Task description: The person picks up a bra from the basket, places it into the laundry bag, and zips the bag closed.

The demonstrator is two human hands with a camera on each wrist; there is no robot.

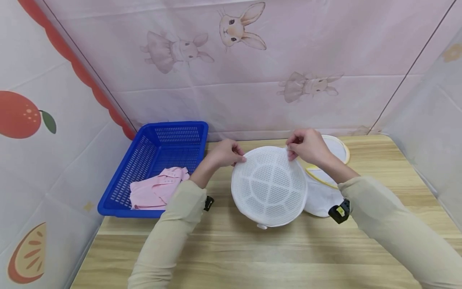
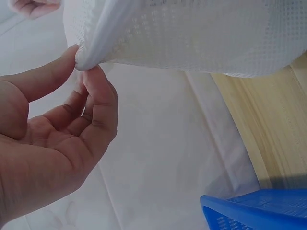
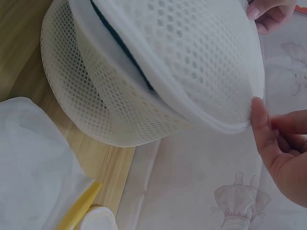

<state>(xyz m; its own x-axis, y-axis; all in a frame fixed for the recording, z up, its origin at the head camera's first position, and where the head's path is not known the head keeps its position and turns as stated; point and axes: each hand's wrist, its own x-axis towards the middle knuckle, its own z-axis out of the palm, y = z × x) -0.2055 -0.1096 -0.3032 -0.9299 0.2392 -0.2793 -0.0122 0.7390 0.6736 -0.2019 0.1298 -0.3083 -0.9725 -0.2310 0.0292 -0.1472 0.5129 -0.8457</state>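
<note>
A round white mesh laundry bag [image 1: 268, 186] is held up over the table, its ribbed circular face toward the head camera. My left hand [image 1: 225, 153] pinches its rim at the upper left between thumb and fingers, as the left wrist view shows with the mesh bag [image 2: 201, 38] above the hand [image 2: 57, 139]. At the upper right, my right hand [image 1: 308, 146] pinches the rim too. In the right wrist view, a dark green strip [image 3: 122, 45] runs along the bag's edge, and the rounded mesh side bulges below it.
A blue plastic basket [image 1: 126, 214] stands on the left, a pink garment [image 1: 159, 188] inside it. Partly behind the mesh bag and right arm lie white bags [image 1: 319, 198] with yellow trim. A rabbit-print sheet [image 1: 245, 108] hangs behind the wooden table [image 1: 252, 257].
</note>
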